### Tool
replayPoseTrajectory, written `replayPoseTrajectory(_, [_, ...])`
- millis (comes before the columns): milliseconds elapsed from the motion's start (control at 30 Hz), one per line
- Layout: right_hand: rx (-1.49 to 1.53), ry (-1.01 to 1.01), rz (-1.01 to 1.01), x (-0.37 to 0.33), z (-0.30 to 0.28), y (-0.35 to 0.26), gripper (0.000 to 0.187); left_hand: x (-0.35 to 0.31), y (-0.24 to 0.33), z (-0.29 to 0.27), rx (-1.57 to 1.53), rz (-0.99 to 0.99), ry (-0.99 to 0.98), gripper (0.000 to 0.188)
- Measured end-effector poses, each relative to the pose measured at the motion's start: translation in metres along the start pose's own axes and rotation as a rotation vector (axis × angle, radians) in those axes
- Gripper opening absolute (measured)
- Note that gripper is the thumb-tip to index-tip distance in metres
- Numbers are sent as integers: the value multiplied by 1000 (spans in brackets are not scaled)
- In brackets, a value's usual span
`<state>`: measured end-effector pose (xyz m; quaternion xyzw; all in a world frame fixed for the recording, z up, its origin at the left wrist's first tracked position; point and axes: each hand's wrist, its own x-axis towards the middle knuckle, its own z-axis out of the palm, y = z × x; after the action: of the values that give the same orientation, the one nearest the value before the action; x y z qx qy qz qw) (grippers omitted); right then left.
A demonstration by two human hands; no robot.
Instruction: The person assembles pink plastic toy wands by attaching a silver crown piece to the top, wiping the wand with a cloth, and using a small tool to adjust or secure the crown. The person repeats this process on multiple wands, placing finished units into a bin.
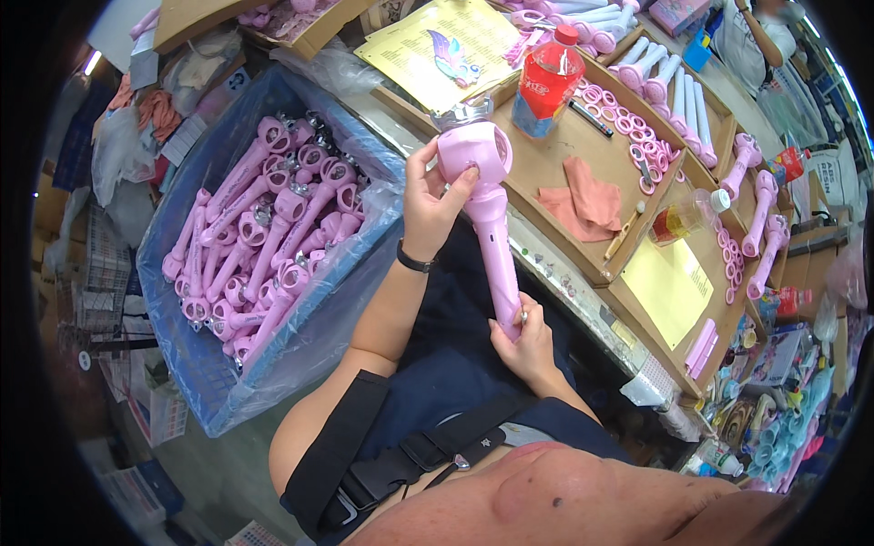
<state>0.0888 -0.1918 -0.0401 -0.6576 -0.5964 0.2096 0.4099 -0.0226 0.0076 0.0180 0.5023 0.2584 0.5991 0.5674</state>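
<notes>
A pink toy wand [492,238] with a hollow round head and a silver crown on top is held up between my two hands, its head toward the table and its handle toward my body. My left hand [428,202] grips the head from the side, the thumb pressed on its front. Around the lower end of the handle my right hand [528,344] is closed. To the left stands a blue plastic crate [175,350] lined with clear film. Many similar pink wands [258,227] lie heaped in it.
On the table are cardboard trays [537,205] with pink rings [637,136], an orange cloth [592,198], a black marker [591,119] and a yellow sheet [669,284]. A red-capped bottle [548,86] stands near the wand's head. Another person [751,41] is at the far right.
</notes>
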Motion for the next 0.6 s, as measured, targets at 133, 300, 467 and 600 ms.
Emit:
replayPoseTrajectory(133, [6,28,-41,-1,0,2,46,-1,0,-2,-52,71,-23,54])
replayPoseTrajectory(300, [65,-1,-69,3,-4,1,44,-4,-8,-9,142,190,-12,49])
replayPoseTrajectory(467, [1297,-391,319,10,-25,0,46,-9,-13,-12,-327,62,107,48])
replayPoseTrajectory(600, [1895,-632,462,14,-33,8,47,-11,-11,-7,-437,41,17,51])
